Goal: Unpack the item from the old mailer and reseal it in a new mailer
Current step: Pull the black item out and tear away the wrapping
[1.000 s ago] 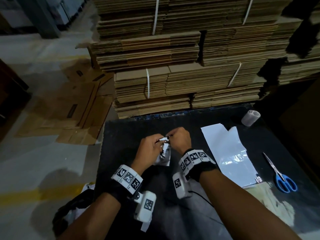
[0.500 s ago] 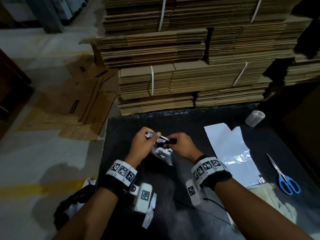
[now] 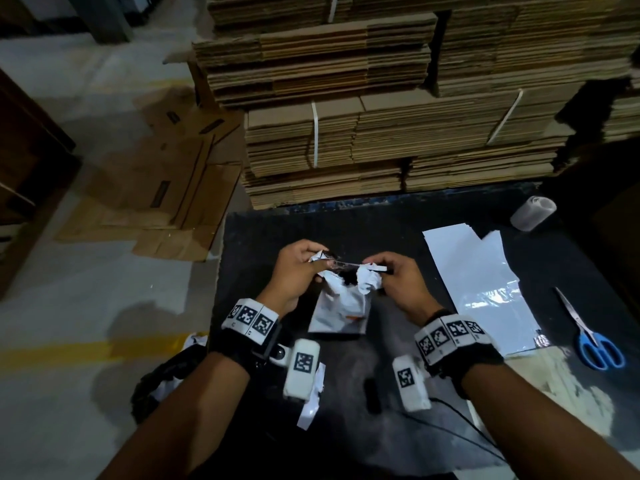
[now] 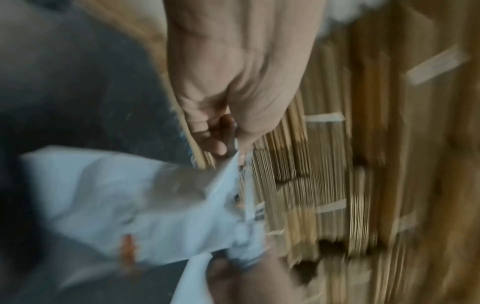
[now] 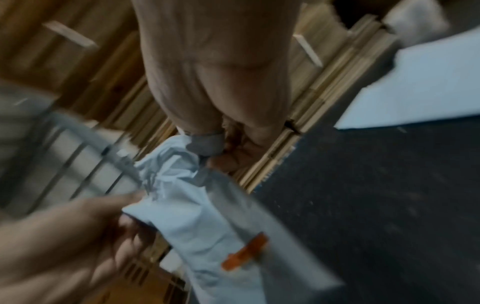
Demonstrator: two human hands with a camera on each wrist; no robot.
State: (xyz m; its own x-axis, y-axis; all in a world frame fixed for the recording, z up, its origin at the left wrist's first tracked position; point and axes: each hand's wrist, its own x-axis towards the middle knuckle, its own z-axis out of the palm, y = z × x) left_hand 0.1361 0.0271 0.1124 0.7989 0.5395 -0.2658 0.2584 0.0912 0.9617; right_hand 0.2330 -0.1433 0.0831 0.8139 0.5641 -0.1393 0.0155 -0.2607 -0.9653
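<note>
Left hand and right hand, each pinching a torn top corner of the old mailer above the table, have pulled further apart since 0.5 s ago; mouth opening, contents not yet visible.

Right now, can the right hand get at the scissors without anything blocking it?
Probably yes, but not yet: the right hand grips the old mailer. The scissors lie uncovered on the table on its side.

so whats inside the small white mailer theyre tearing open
The torn top of the old mailer shows only a dark opening between the left hand and right hand. Something dark sits there, but the item itself is covered by the crumpled plastic.
</note>
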